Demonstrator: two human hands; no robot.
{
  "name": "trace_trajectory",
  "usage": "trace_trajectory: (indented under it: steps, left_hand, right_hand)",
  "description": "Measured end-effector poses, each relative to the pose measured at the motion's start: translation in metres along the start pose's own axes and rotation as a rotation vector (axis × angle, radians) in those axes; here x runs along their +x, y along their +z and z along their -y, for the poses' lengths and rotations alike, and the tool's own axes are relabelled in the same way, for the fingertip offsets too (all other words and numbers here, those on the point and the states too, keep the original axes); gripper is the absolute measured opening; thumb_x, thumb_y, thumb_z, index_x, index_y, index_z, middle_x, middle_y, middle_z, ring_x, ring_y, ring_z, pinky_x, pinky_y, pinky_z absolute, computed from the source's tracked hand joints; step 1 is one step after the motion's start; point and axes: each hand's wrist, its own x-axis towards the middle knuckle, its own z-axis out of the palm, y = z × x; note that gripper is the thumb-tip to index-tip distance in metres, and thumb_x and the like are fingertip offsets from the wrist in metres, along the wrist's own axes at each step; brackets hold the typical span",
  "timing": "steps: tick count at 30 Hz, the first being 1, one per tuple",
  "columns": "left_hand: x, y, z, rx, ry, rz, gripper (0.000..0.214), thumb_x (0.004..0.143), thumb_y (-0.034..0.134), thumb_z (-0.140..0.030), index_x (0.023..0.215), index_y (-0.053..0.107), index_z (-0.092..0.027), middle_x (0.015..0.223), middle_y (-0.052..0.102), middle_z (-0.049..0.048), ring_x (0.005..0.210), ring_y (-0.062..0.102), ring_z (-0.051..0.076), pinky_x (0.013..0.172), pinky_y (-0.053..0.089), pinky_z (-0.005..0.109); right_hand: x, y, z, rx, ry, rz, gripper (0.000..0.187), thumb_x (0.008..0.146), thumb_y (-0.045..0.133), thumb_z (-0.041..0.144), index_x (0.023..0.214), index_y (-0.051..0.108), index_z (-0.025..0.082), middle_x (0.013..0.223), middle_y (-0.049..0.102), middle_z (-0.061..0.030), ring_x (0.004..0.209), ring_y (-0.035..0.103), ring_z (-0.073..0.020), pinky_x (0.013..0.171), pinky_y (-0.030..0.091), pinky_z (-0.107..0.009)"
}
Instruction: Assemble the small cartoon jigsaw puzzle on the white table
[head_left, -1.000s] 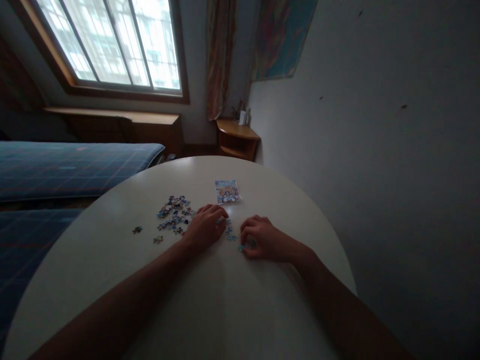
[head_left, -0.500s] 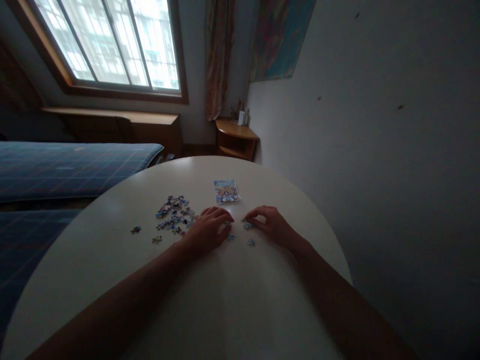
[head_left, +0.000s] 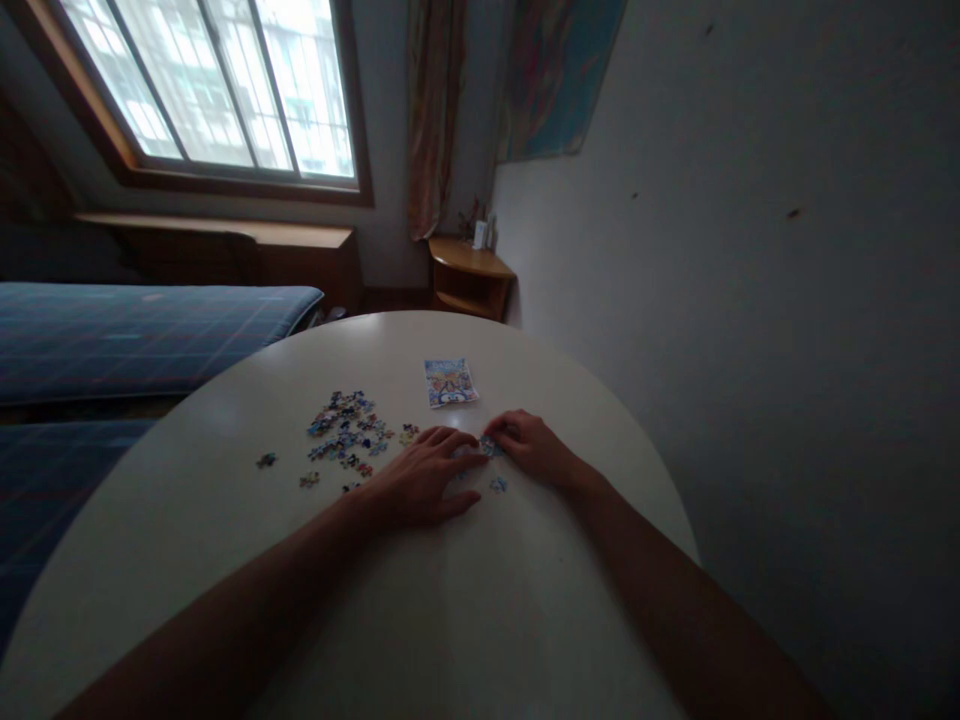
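My right hand pinches light-blue jigsaw puzzle pieces between thumb and index finger, low over the white table. Palm down, my left hand reaches across from the left with its fingers spread and the thumb apart; its fingertips come close to those same pieces. Part of another pale piece is hidden beneath its fingers. A separate light-blue puzzle piece lies just in front of the right hand. Left of my left hand is a pile of mixed puzzle pieces.
A small printed picture sheet lies beyond my hands. Two stray pieces sit left of the pile: a dark piece and a yellowish piece. A blue plaid mattress borders the table's left; a white wall stands right.
My left hand has moved right and nearer to me, its fingers stretching out toward the right hand. Pieces that it covered beside the pile now show. The right hand stays at its pieces.
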Motion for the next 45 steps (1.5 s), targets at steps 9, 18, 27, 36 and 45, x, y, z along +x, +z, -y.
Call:
trace_trajectory:
  steps: [9,18,27,36,45]
  left_hand:
    - [-0.001,-0.001,-0.001,-0.016,-0.020,0.011,0.047,0.089,0.061,-0.041,0.134,0.055,-0.029,0.138,0.050,0.0090,0.127,0.047,0.032,0.109,0.036,0.053]
    - [-0.001,0.001,0.001,-0.021,0.007,0.008,0.054,0.087,0.063,-0.039,0.138,0.050,-0.030,0.147,0.046,0.0077,0.132,0.044,0.033,0.110,0.035,0.054]
    - [0.000,-0.002,-0.001,-0.002,0.015,0.035,0.053,0.088,0.061,-0.040,0.138,0.050,-0.028,0.147,0.048,0.0064,0.132,0.043,0.031,0.112,0.034,0.051]
    - [0.001,-0.001,-0.003,0.011,0.032,0.031,0.056,0.089,0.059,-0.042,0.141,0.047,-0.023,0.145,0.051,0.0094,0.133,0.044,0.030,0.115,0.029,0.049]
    - [0.000,-0.002,-0.003,0.029,0.033,0.028,0.054,0.090,0.057,-0.045,0.140,0.048,-0.024,0.145,0.051,0.0096,0.133,0.044,0.031,0.115,0.028,0.050]
  right_hand:
    - [0.001,-0.002,-0.002,-0.025,-0.051,0.040,0.027,0.082,0.053,0.009,0.095,0.074,0.020,0.094,0.073,-0.0055,0.095,0.062,-0.0191,0.088,0.047,-0.034]
    - [-0.002,-0.005,0.002,-0.022,-0.061,0.031,0.017,0.084,0.065,0.024,0.098,0.074,0.020,0.095,0.073,-0.0066,0.095,0.063,-0.0207,0.088,0.048,-0.035]
    - [-0.004,-0.004,-0.005,0.049,-0.049,0.031,0.021,0.081,0.065,0.018,0.101,0.073,0.020,0.100,0.072,-0.0068,0.096,0.066,-0.0191,0.091,0.050,-0.035]
    - [-0.006,-0.018,-0.007,-0.052,-0.089,0.040,0.018,0.083,0.062,0.014,0.093,0.076,0.021,0.093,0.074,-0.0060,0.091,0.066,-0.0184,0.086,0.051,-0.033]
    - [-0.009,-0.024,0.000,-0.331,-0.267,0.139,0.024,0.085,0.059,0.009,0.095,0.077,0.021,0.101,0.074,-0.0078,0.094,0.064,-0.0208,0.092,0.048,-0.037]
